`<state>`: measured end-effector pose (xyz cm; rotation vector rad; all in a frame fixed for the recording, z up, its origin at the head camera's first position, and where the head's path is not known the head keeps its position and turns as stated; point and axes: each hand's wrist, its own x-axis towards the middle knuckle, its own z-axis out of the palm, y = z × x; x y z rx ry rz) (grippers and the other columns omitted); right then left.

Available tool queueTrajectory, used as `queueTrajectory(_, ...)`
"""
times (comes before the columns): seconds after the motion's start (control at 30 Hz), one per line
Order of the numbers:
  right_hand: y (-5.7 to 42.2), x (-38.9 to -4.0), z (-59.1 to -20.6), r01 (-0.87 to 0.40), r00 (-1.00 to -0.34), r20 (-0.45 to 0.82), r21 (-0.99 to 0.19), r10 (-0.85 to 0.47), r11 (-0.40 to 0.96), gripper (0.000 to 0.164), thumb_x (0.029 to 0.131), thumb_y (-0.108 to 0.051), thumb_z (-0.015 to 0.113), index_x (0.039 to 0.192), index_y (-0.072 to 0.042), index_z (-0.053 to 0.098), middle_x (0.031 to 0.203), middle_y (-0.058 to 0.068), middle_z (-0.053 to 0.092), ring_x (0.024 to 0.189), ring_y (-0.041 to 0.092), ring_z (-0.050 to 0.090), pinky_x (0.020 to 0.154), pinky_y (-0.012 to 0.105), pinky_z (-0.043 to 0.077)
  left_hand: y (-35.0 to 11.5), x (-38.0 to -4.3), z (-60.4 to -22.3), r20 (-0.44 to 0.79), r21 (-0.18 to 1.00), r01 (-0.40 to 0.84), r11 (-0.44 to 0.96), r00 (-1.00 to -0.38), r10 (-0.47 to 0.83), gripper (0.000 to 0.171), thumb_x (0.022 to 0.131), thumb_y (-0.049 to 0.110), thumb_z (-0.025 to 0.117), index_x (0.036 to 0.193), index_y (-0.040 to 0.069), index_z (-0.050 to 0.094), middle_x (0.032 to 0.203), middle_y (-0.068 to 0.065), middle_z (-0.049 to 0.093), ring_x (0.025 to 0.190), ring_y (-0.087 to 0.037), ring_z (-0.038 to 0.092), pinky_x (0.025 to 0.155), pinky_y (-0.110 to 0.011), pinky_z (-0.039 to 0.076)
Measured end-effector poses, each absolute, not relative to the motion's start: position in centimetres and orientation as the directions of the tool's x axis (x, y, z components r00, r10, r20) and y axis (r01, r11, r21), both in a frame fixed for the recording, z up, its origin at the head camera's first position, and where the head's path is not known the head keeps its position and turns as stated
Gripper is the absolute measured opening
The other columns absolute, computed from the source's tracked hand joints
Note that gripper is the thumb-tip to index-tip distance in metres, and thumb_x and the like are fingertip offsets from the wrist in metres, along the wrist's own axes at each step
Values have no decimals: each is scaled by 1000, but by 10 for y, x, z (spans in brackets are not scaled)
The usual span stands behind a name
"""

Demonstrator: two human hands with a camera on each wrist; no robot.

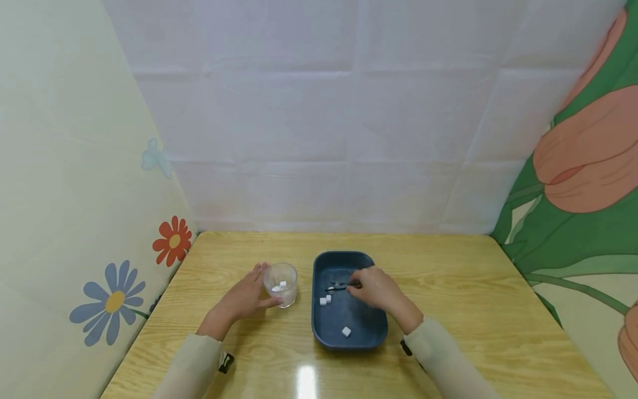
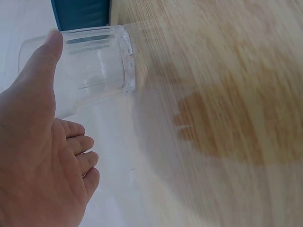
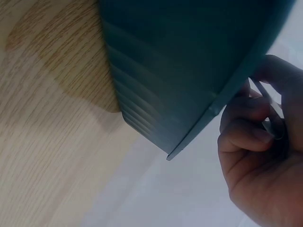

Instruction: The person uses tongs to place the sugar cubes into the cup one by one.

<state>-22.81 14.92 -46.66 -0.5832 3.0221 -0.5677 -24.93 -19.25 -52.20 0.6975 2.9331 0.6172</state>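
Currently, the person's right grip (image 1: 376,288) is pinching a pair of small metal tongs (image 1: 340,285), its fingers curled and closed on the handle, over a dark blue tray (image 1: 356,316) with rounded corners. The tips of the tongs are pointing left, at a small white cube (image 1: 331,289) in the tray (whether they are clasping it is too small to tell). A pair of white cubes (image 1: 323,301) is lying side by side just nearer the person, and a lone cube (image 1: 346,332) is sitting apart, toward the near end.

The left grip (image 1: 244,299) is curving round a clear glass tumbler (image 1: 292,277), holding it with the thumb on the near side and the fingers toward the far side. The tumbler is standing upright on the wood-grain surface (image 1: 448,277), near the tray but apart from it, and some cubes inside (image 1: 283,284) are showing white. Pale sleeves (image 1: 194,357) are covering the forearms, and a creased whitish sheet (image 1: 349,111) is hanging behind.
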Motion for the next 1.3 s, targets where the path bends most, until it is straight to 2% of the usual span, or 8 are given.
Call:
queueTrajectory(0.8,149,-230,-472,-335,-937,22,-339,-349,879,12,92,-21,76,98,-10,78,89,2,73,70,11,64,63,33,56,-194,-250,-524,30,402,417,815,-896,444,105,90,61,67,156,-9,25,162,-28,25,152,-44,20,122,-56,24)
queueTrajectory(1.3,149,-228,-470,-355,-931,41,-340,-363,871,9,92,-19,76,96,-12,79,89,1,74,75,14,67,66,33,57,-193,-250,-523,22,409,402,819,-902,432,105,89,60,68,156,-9,25,162,-28,25,151,-45,21,121,-56,25)
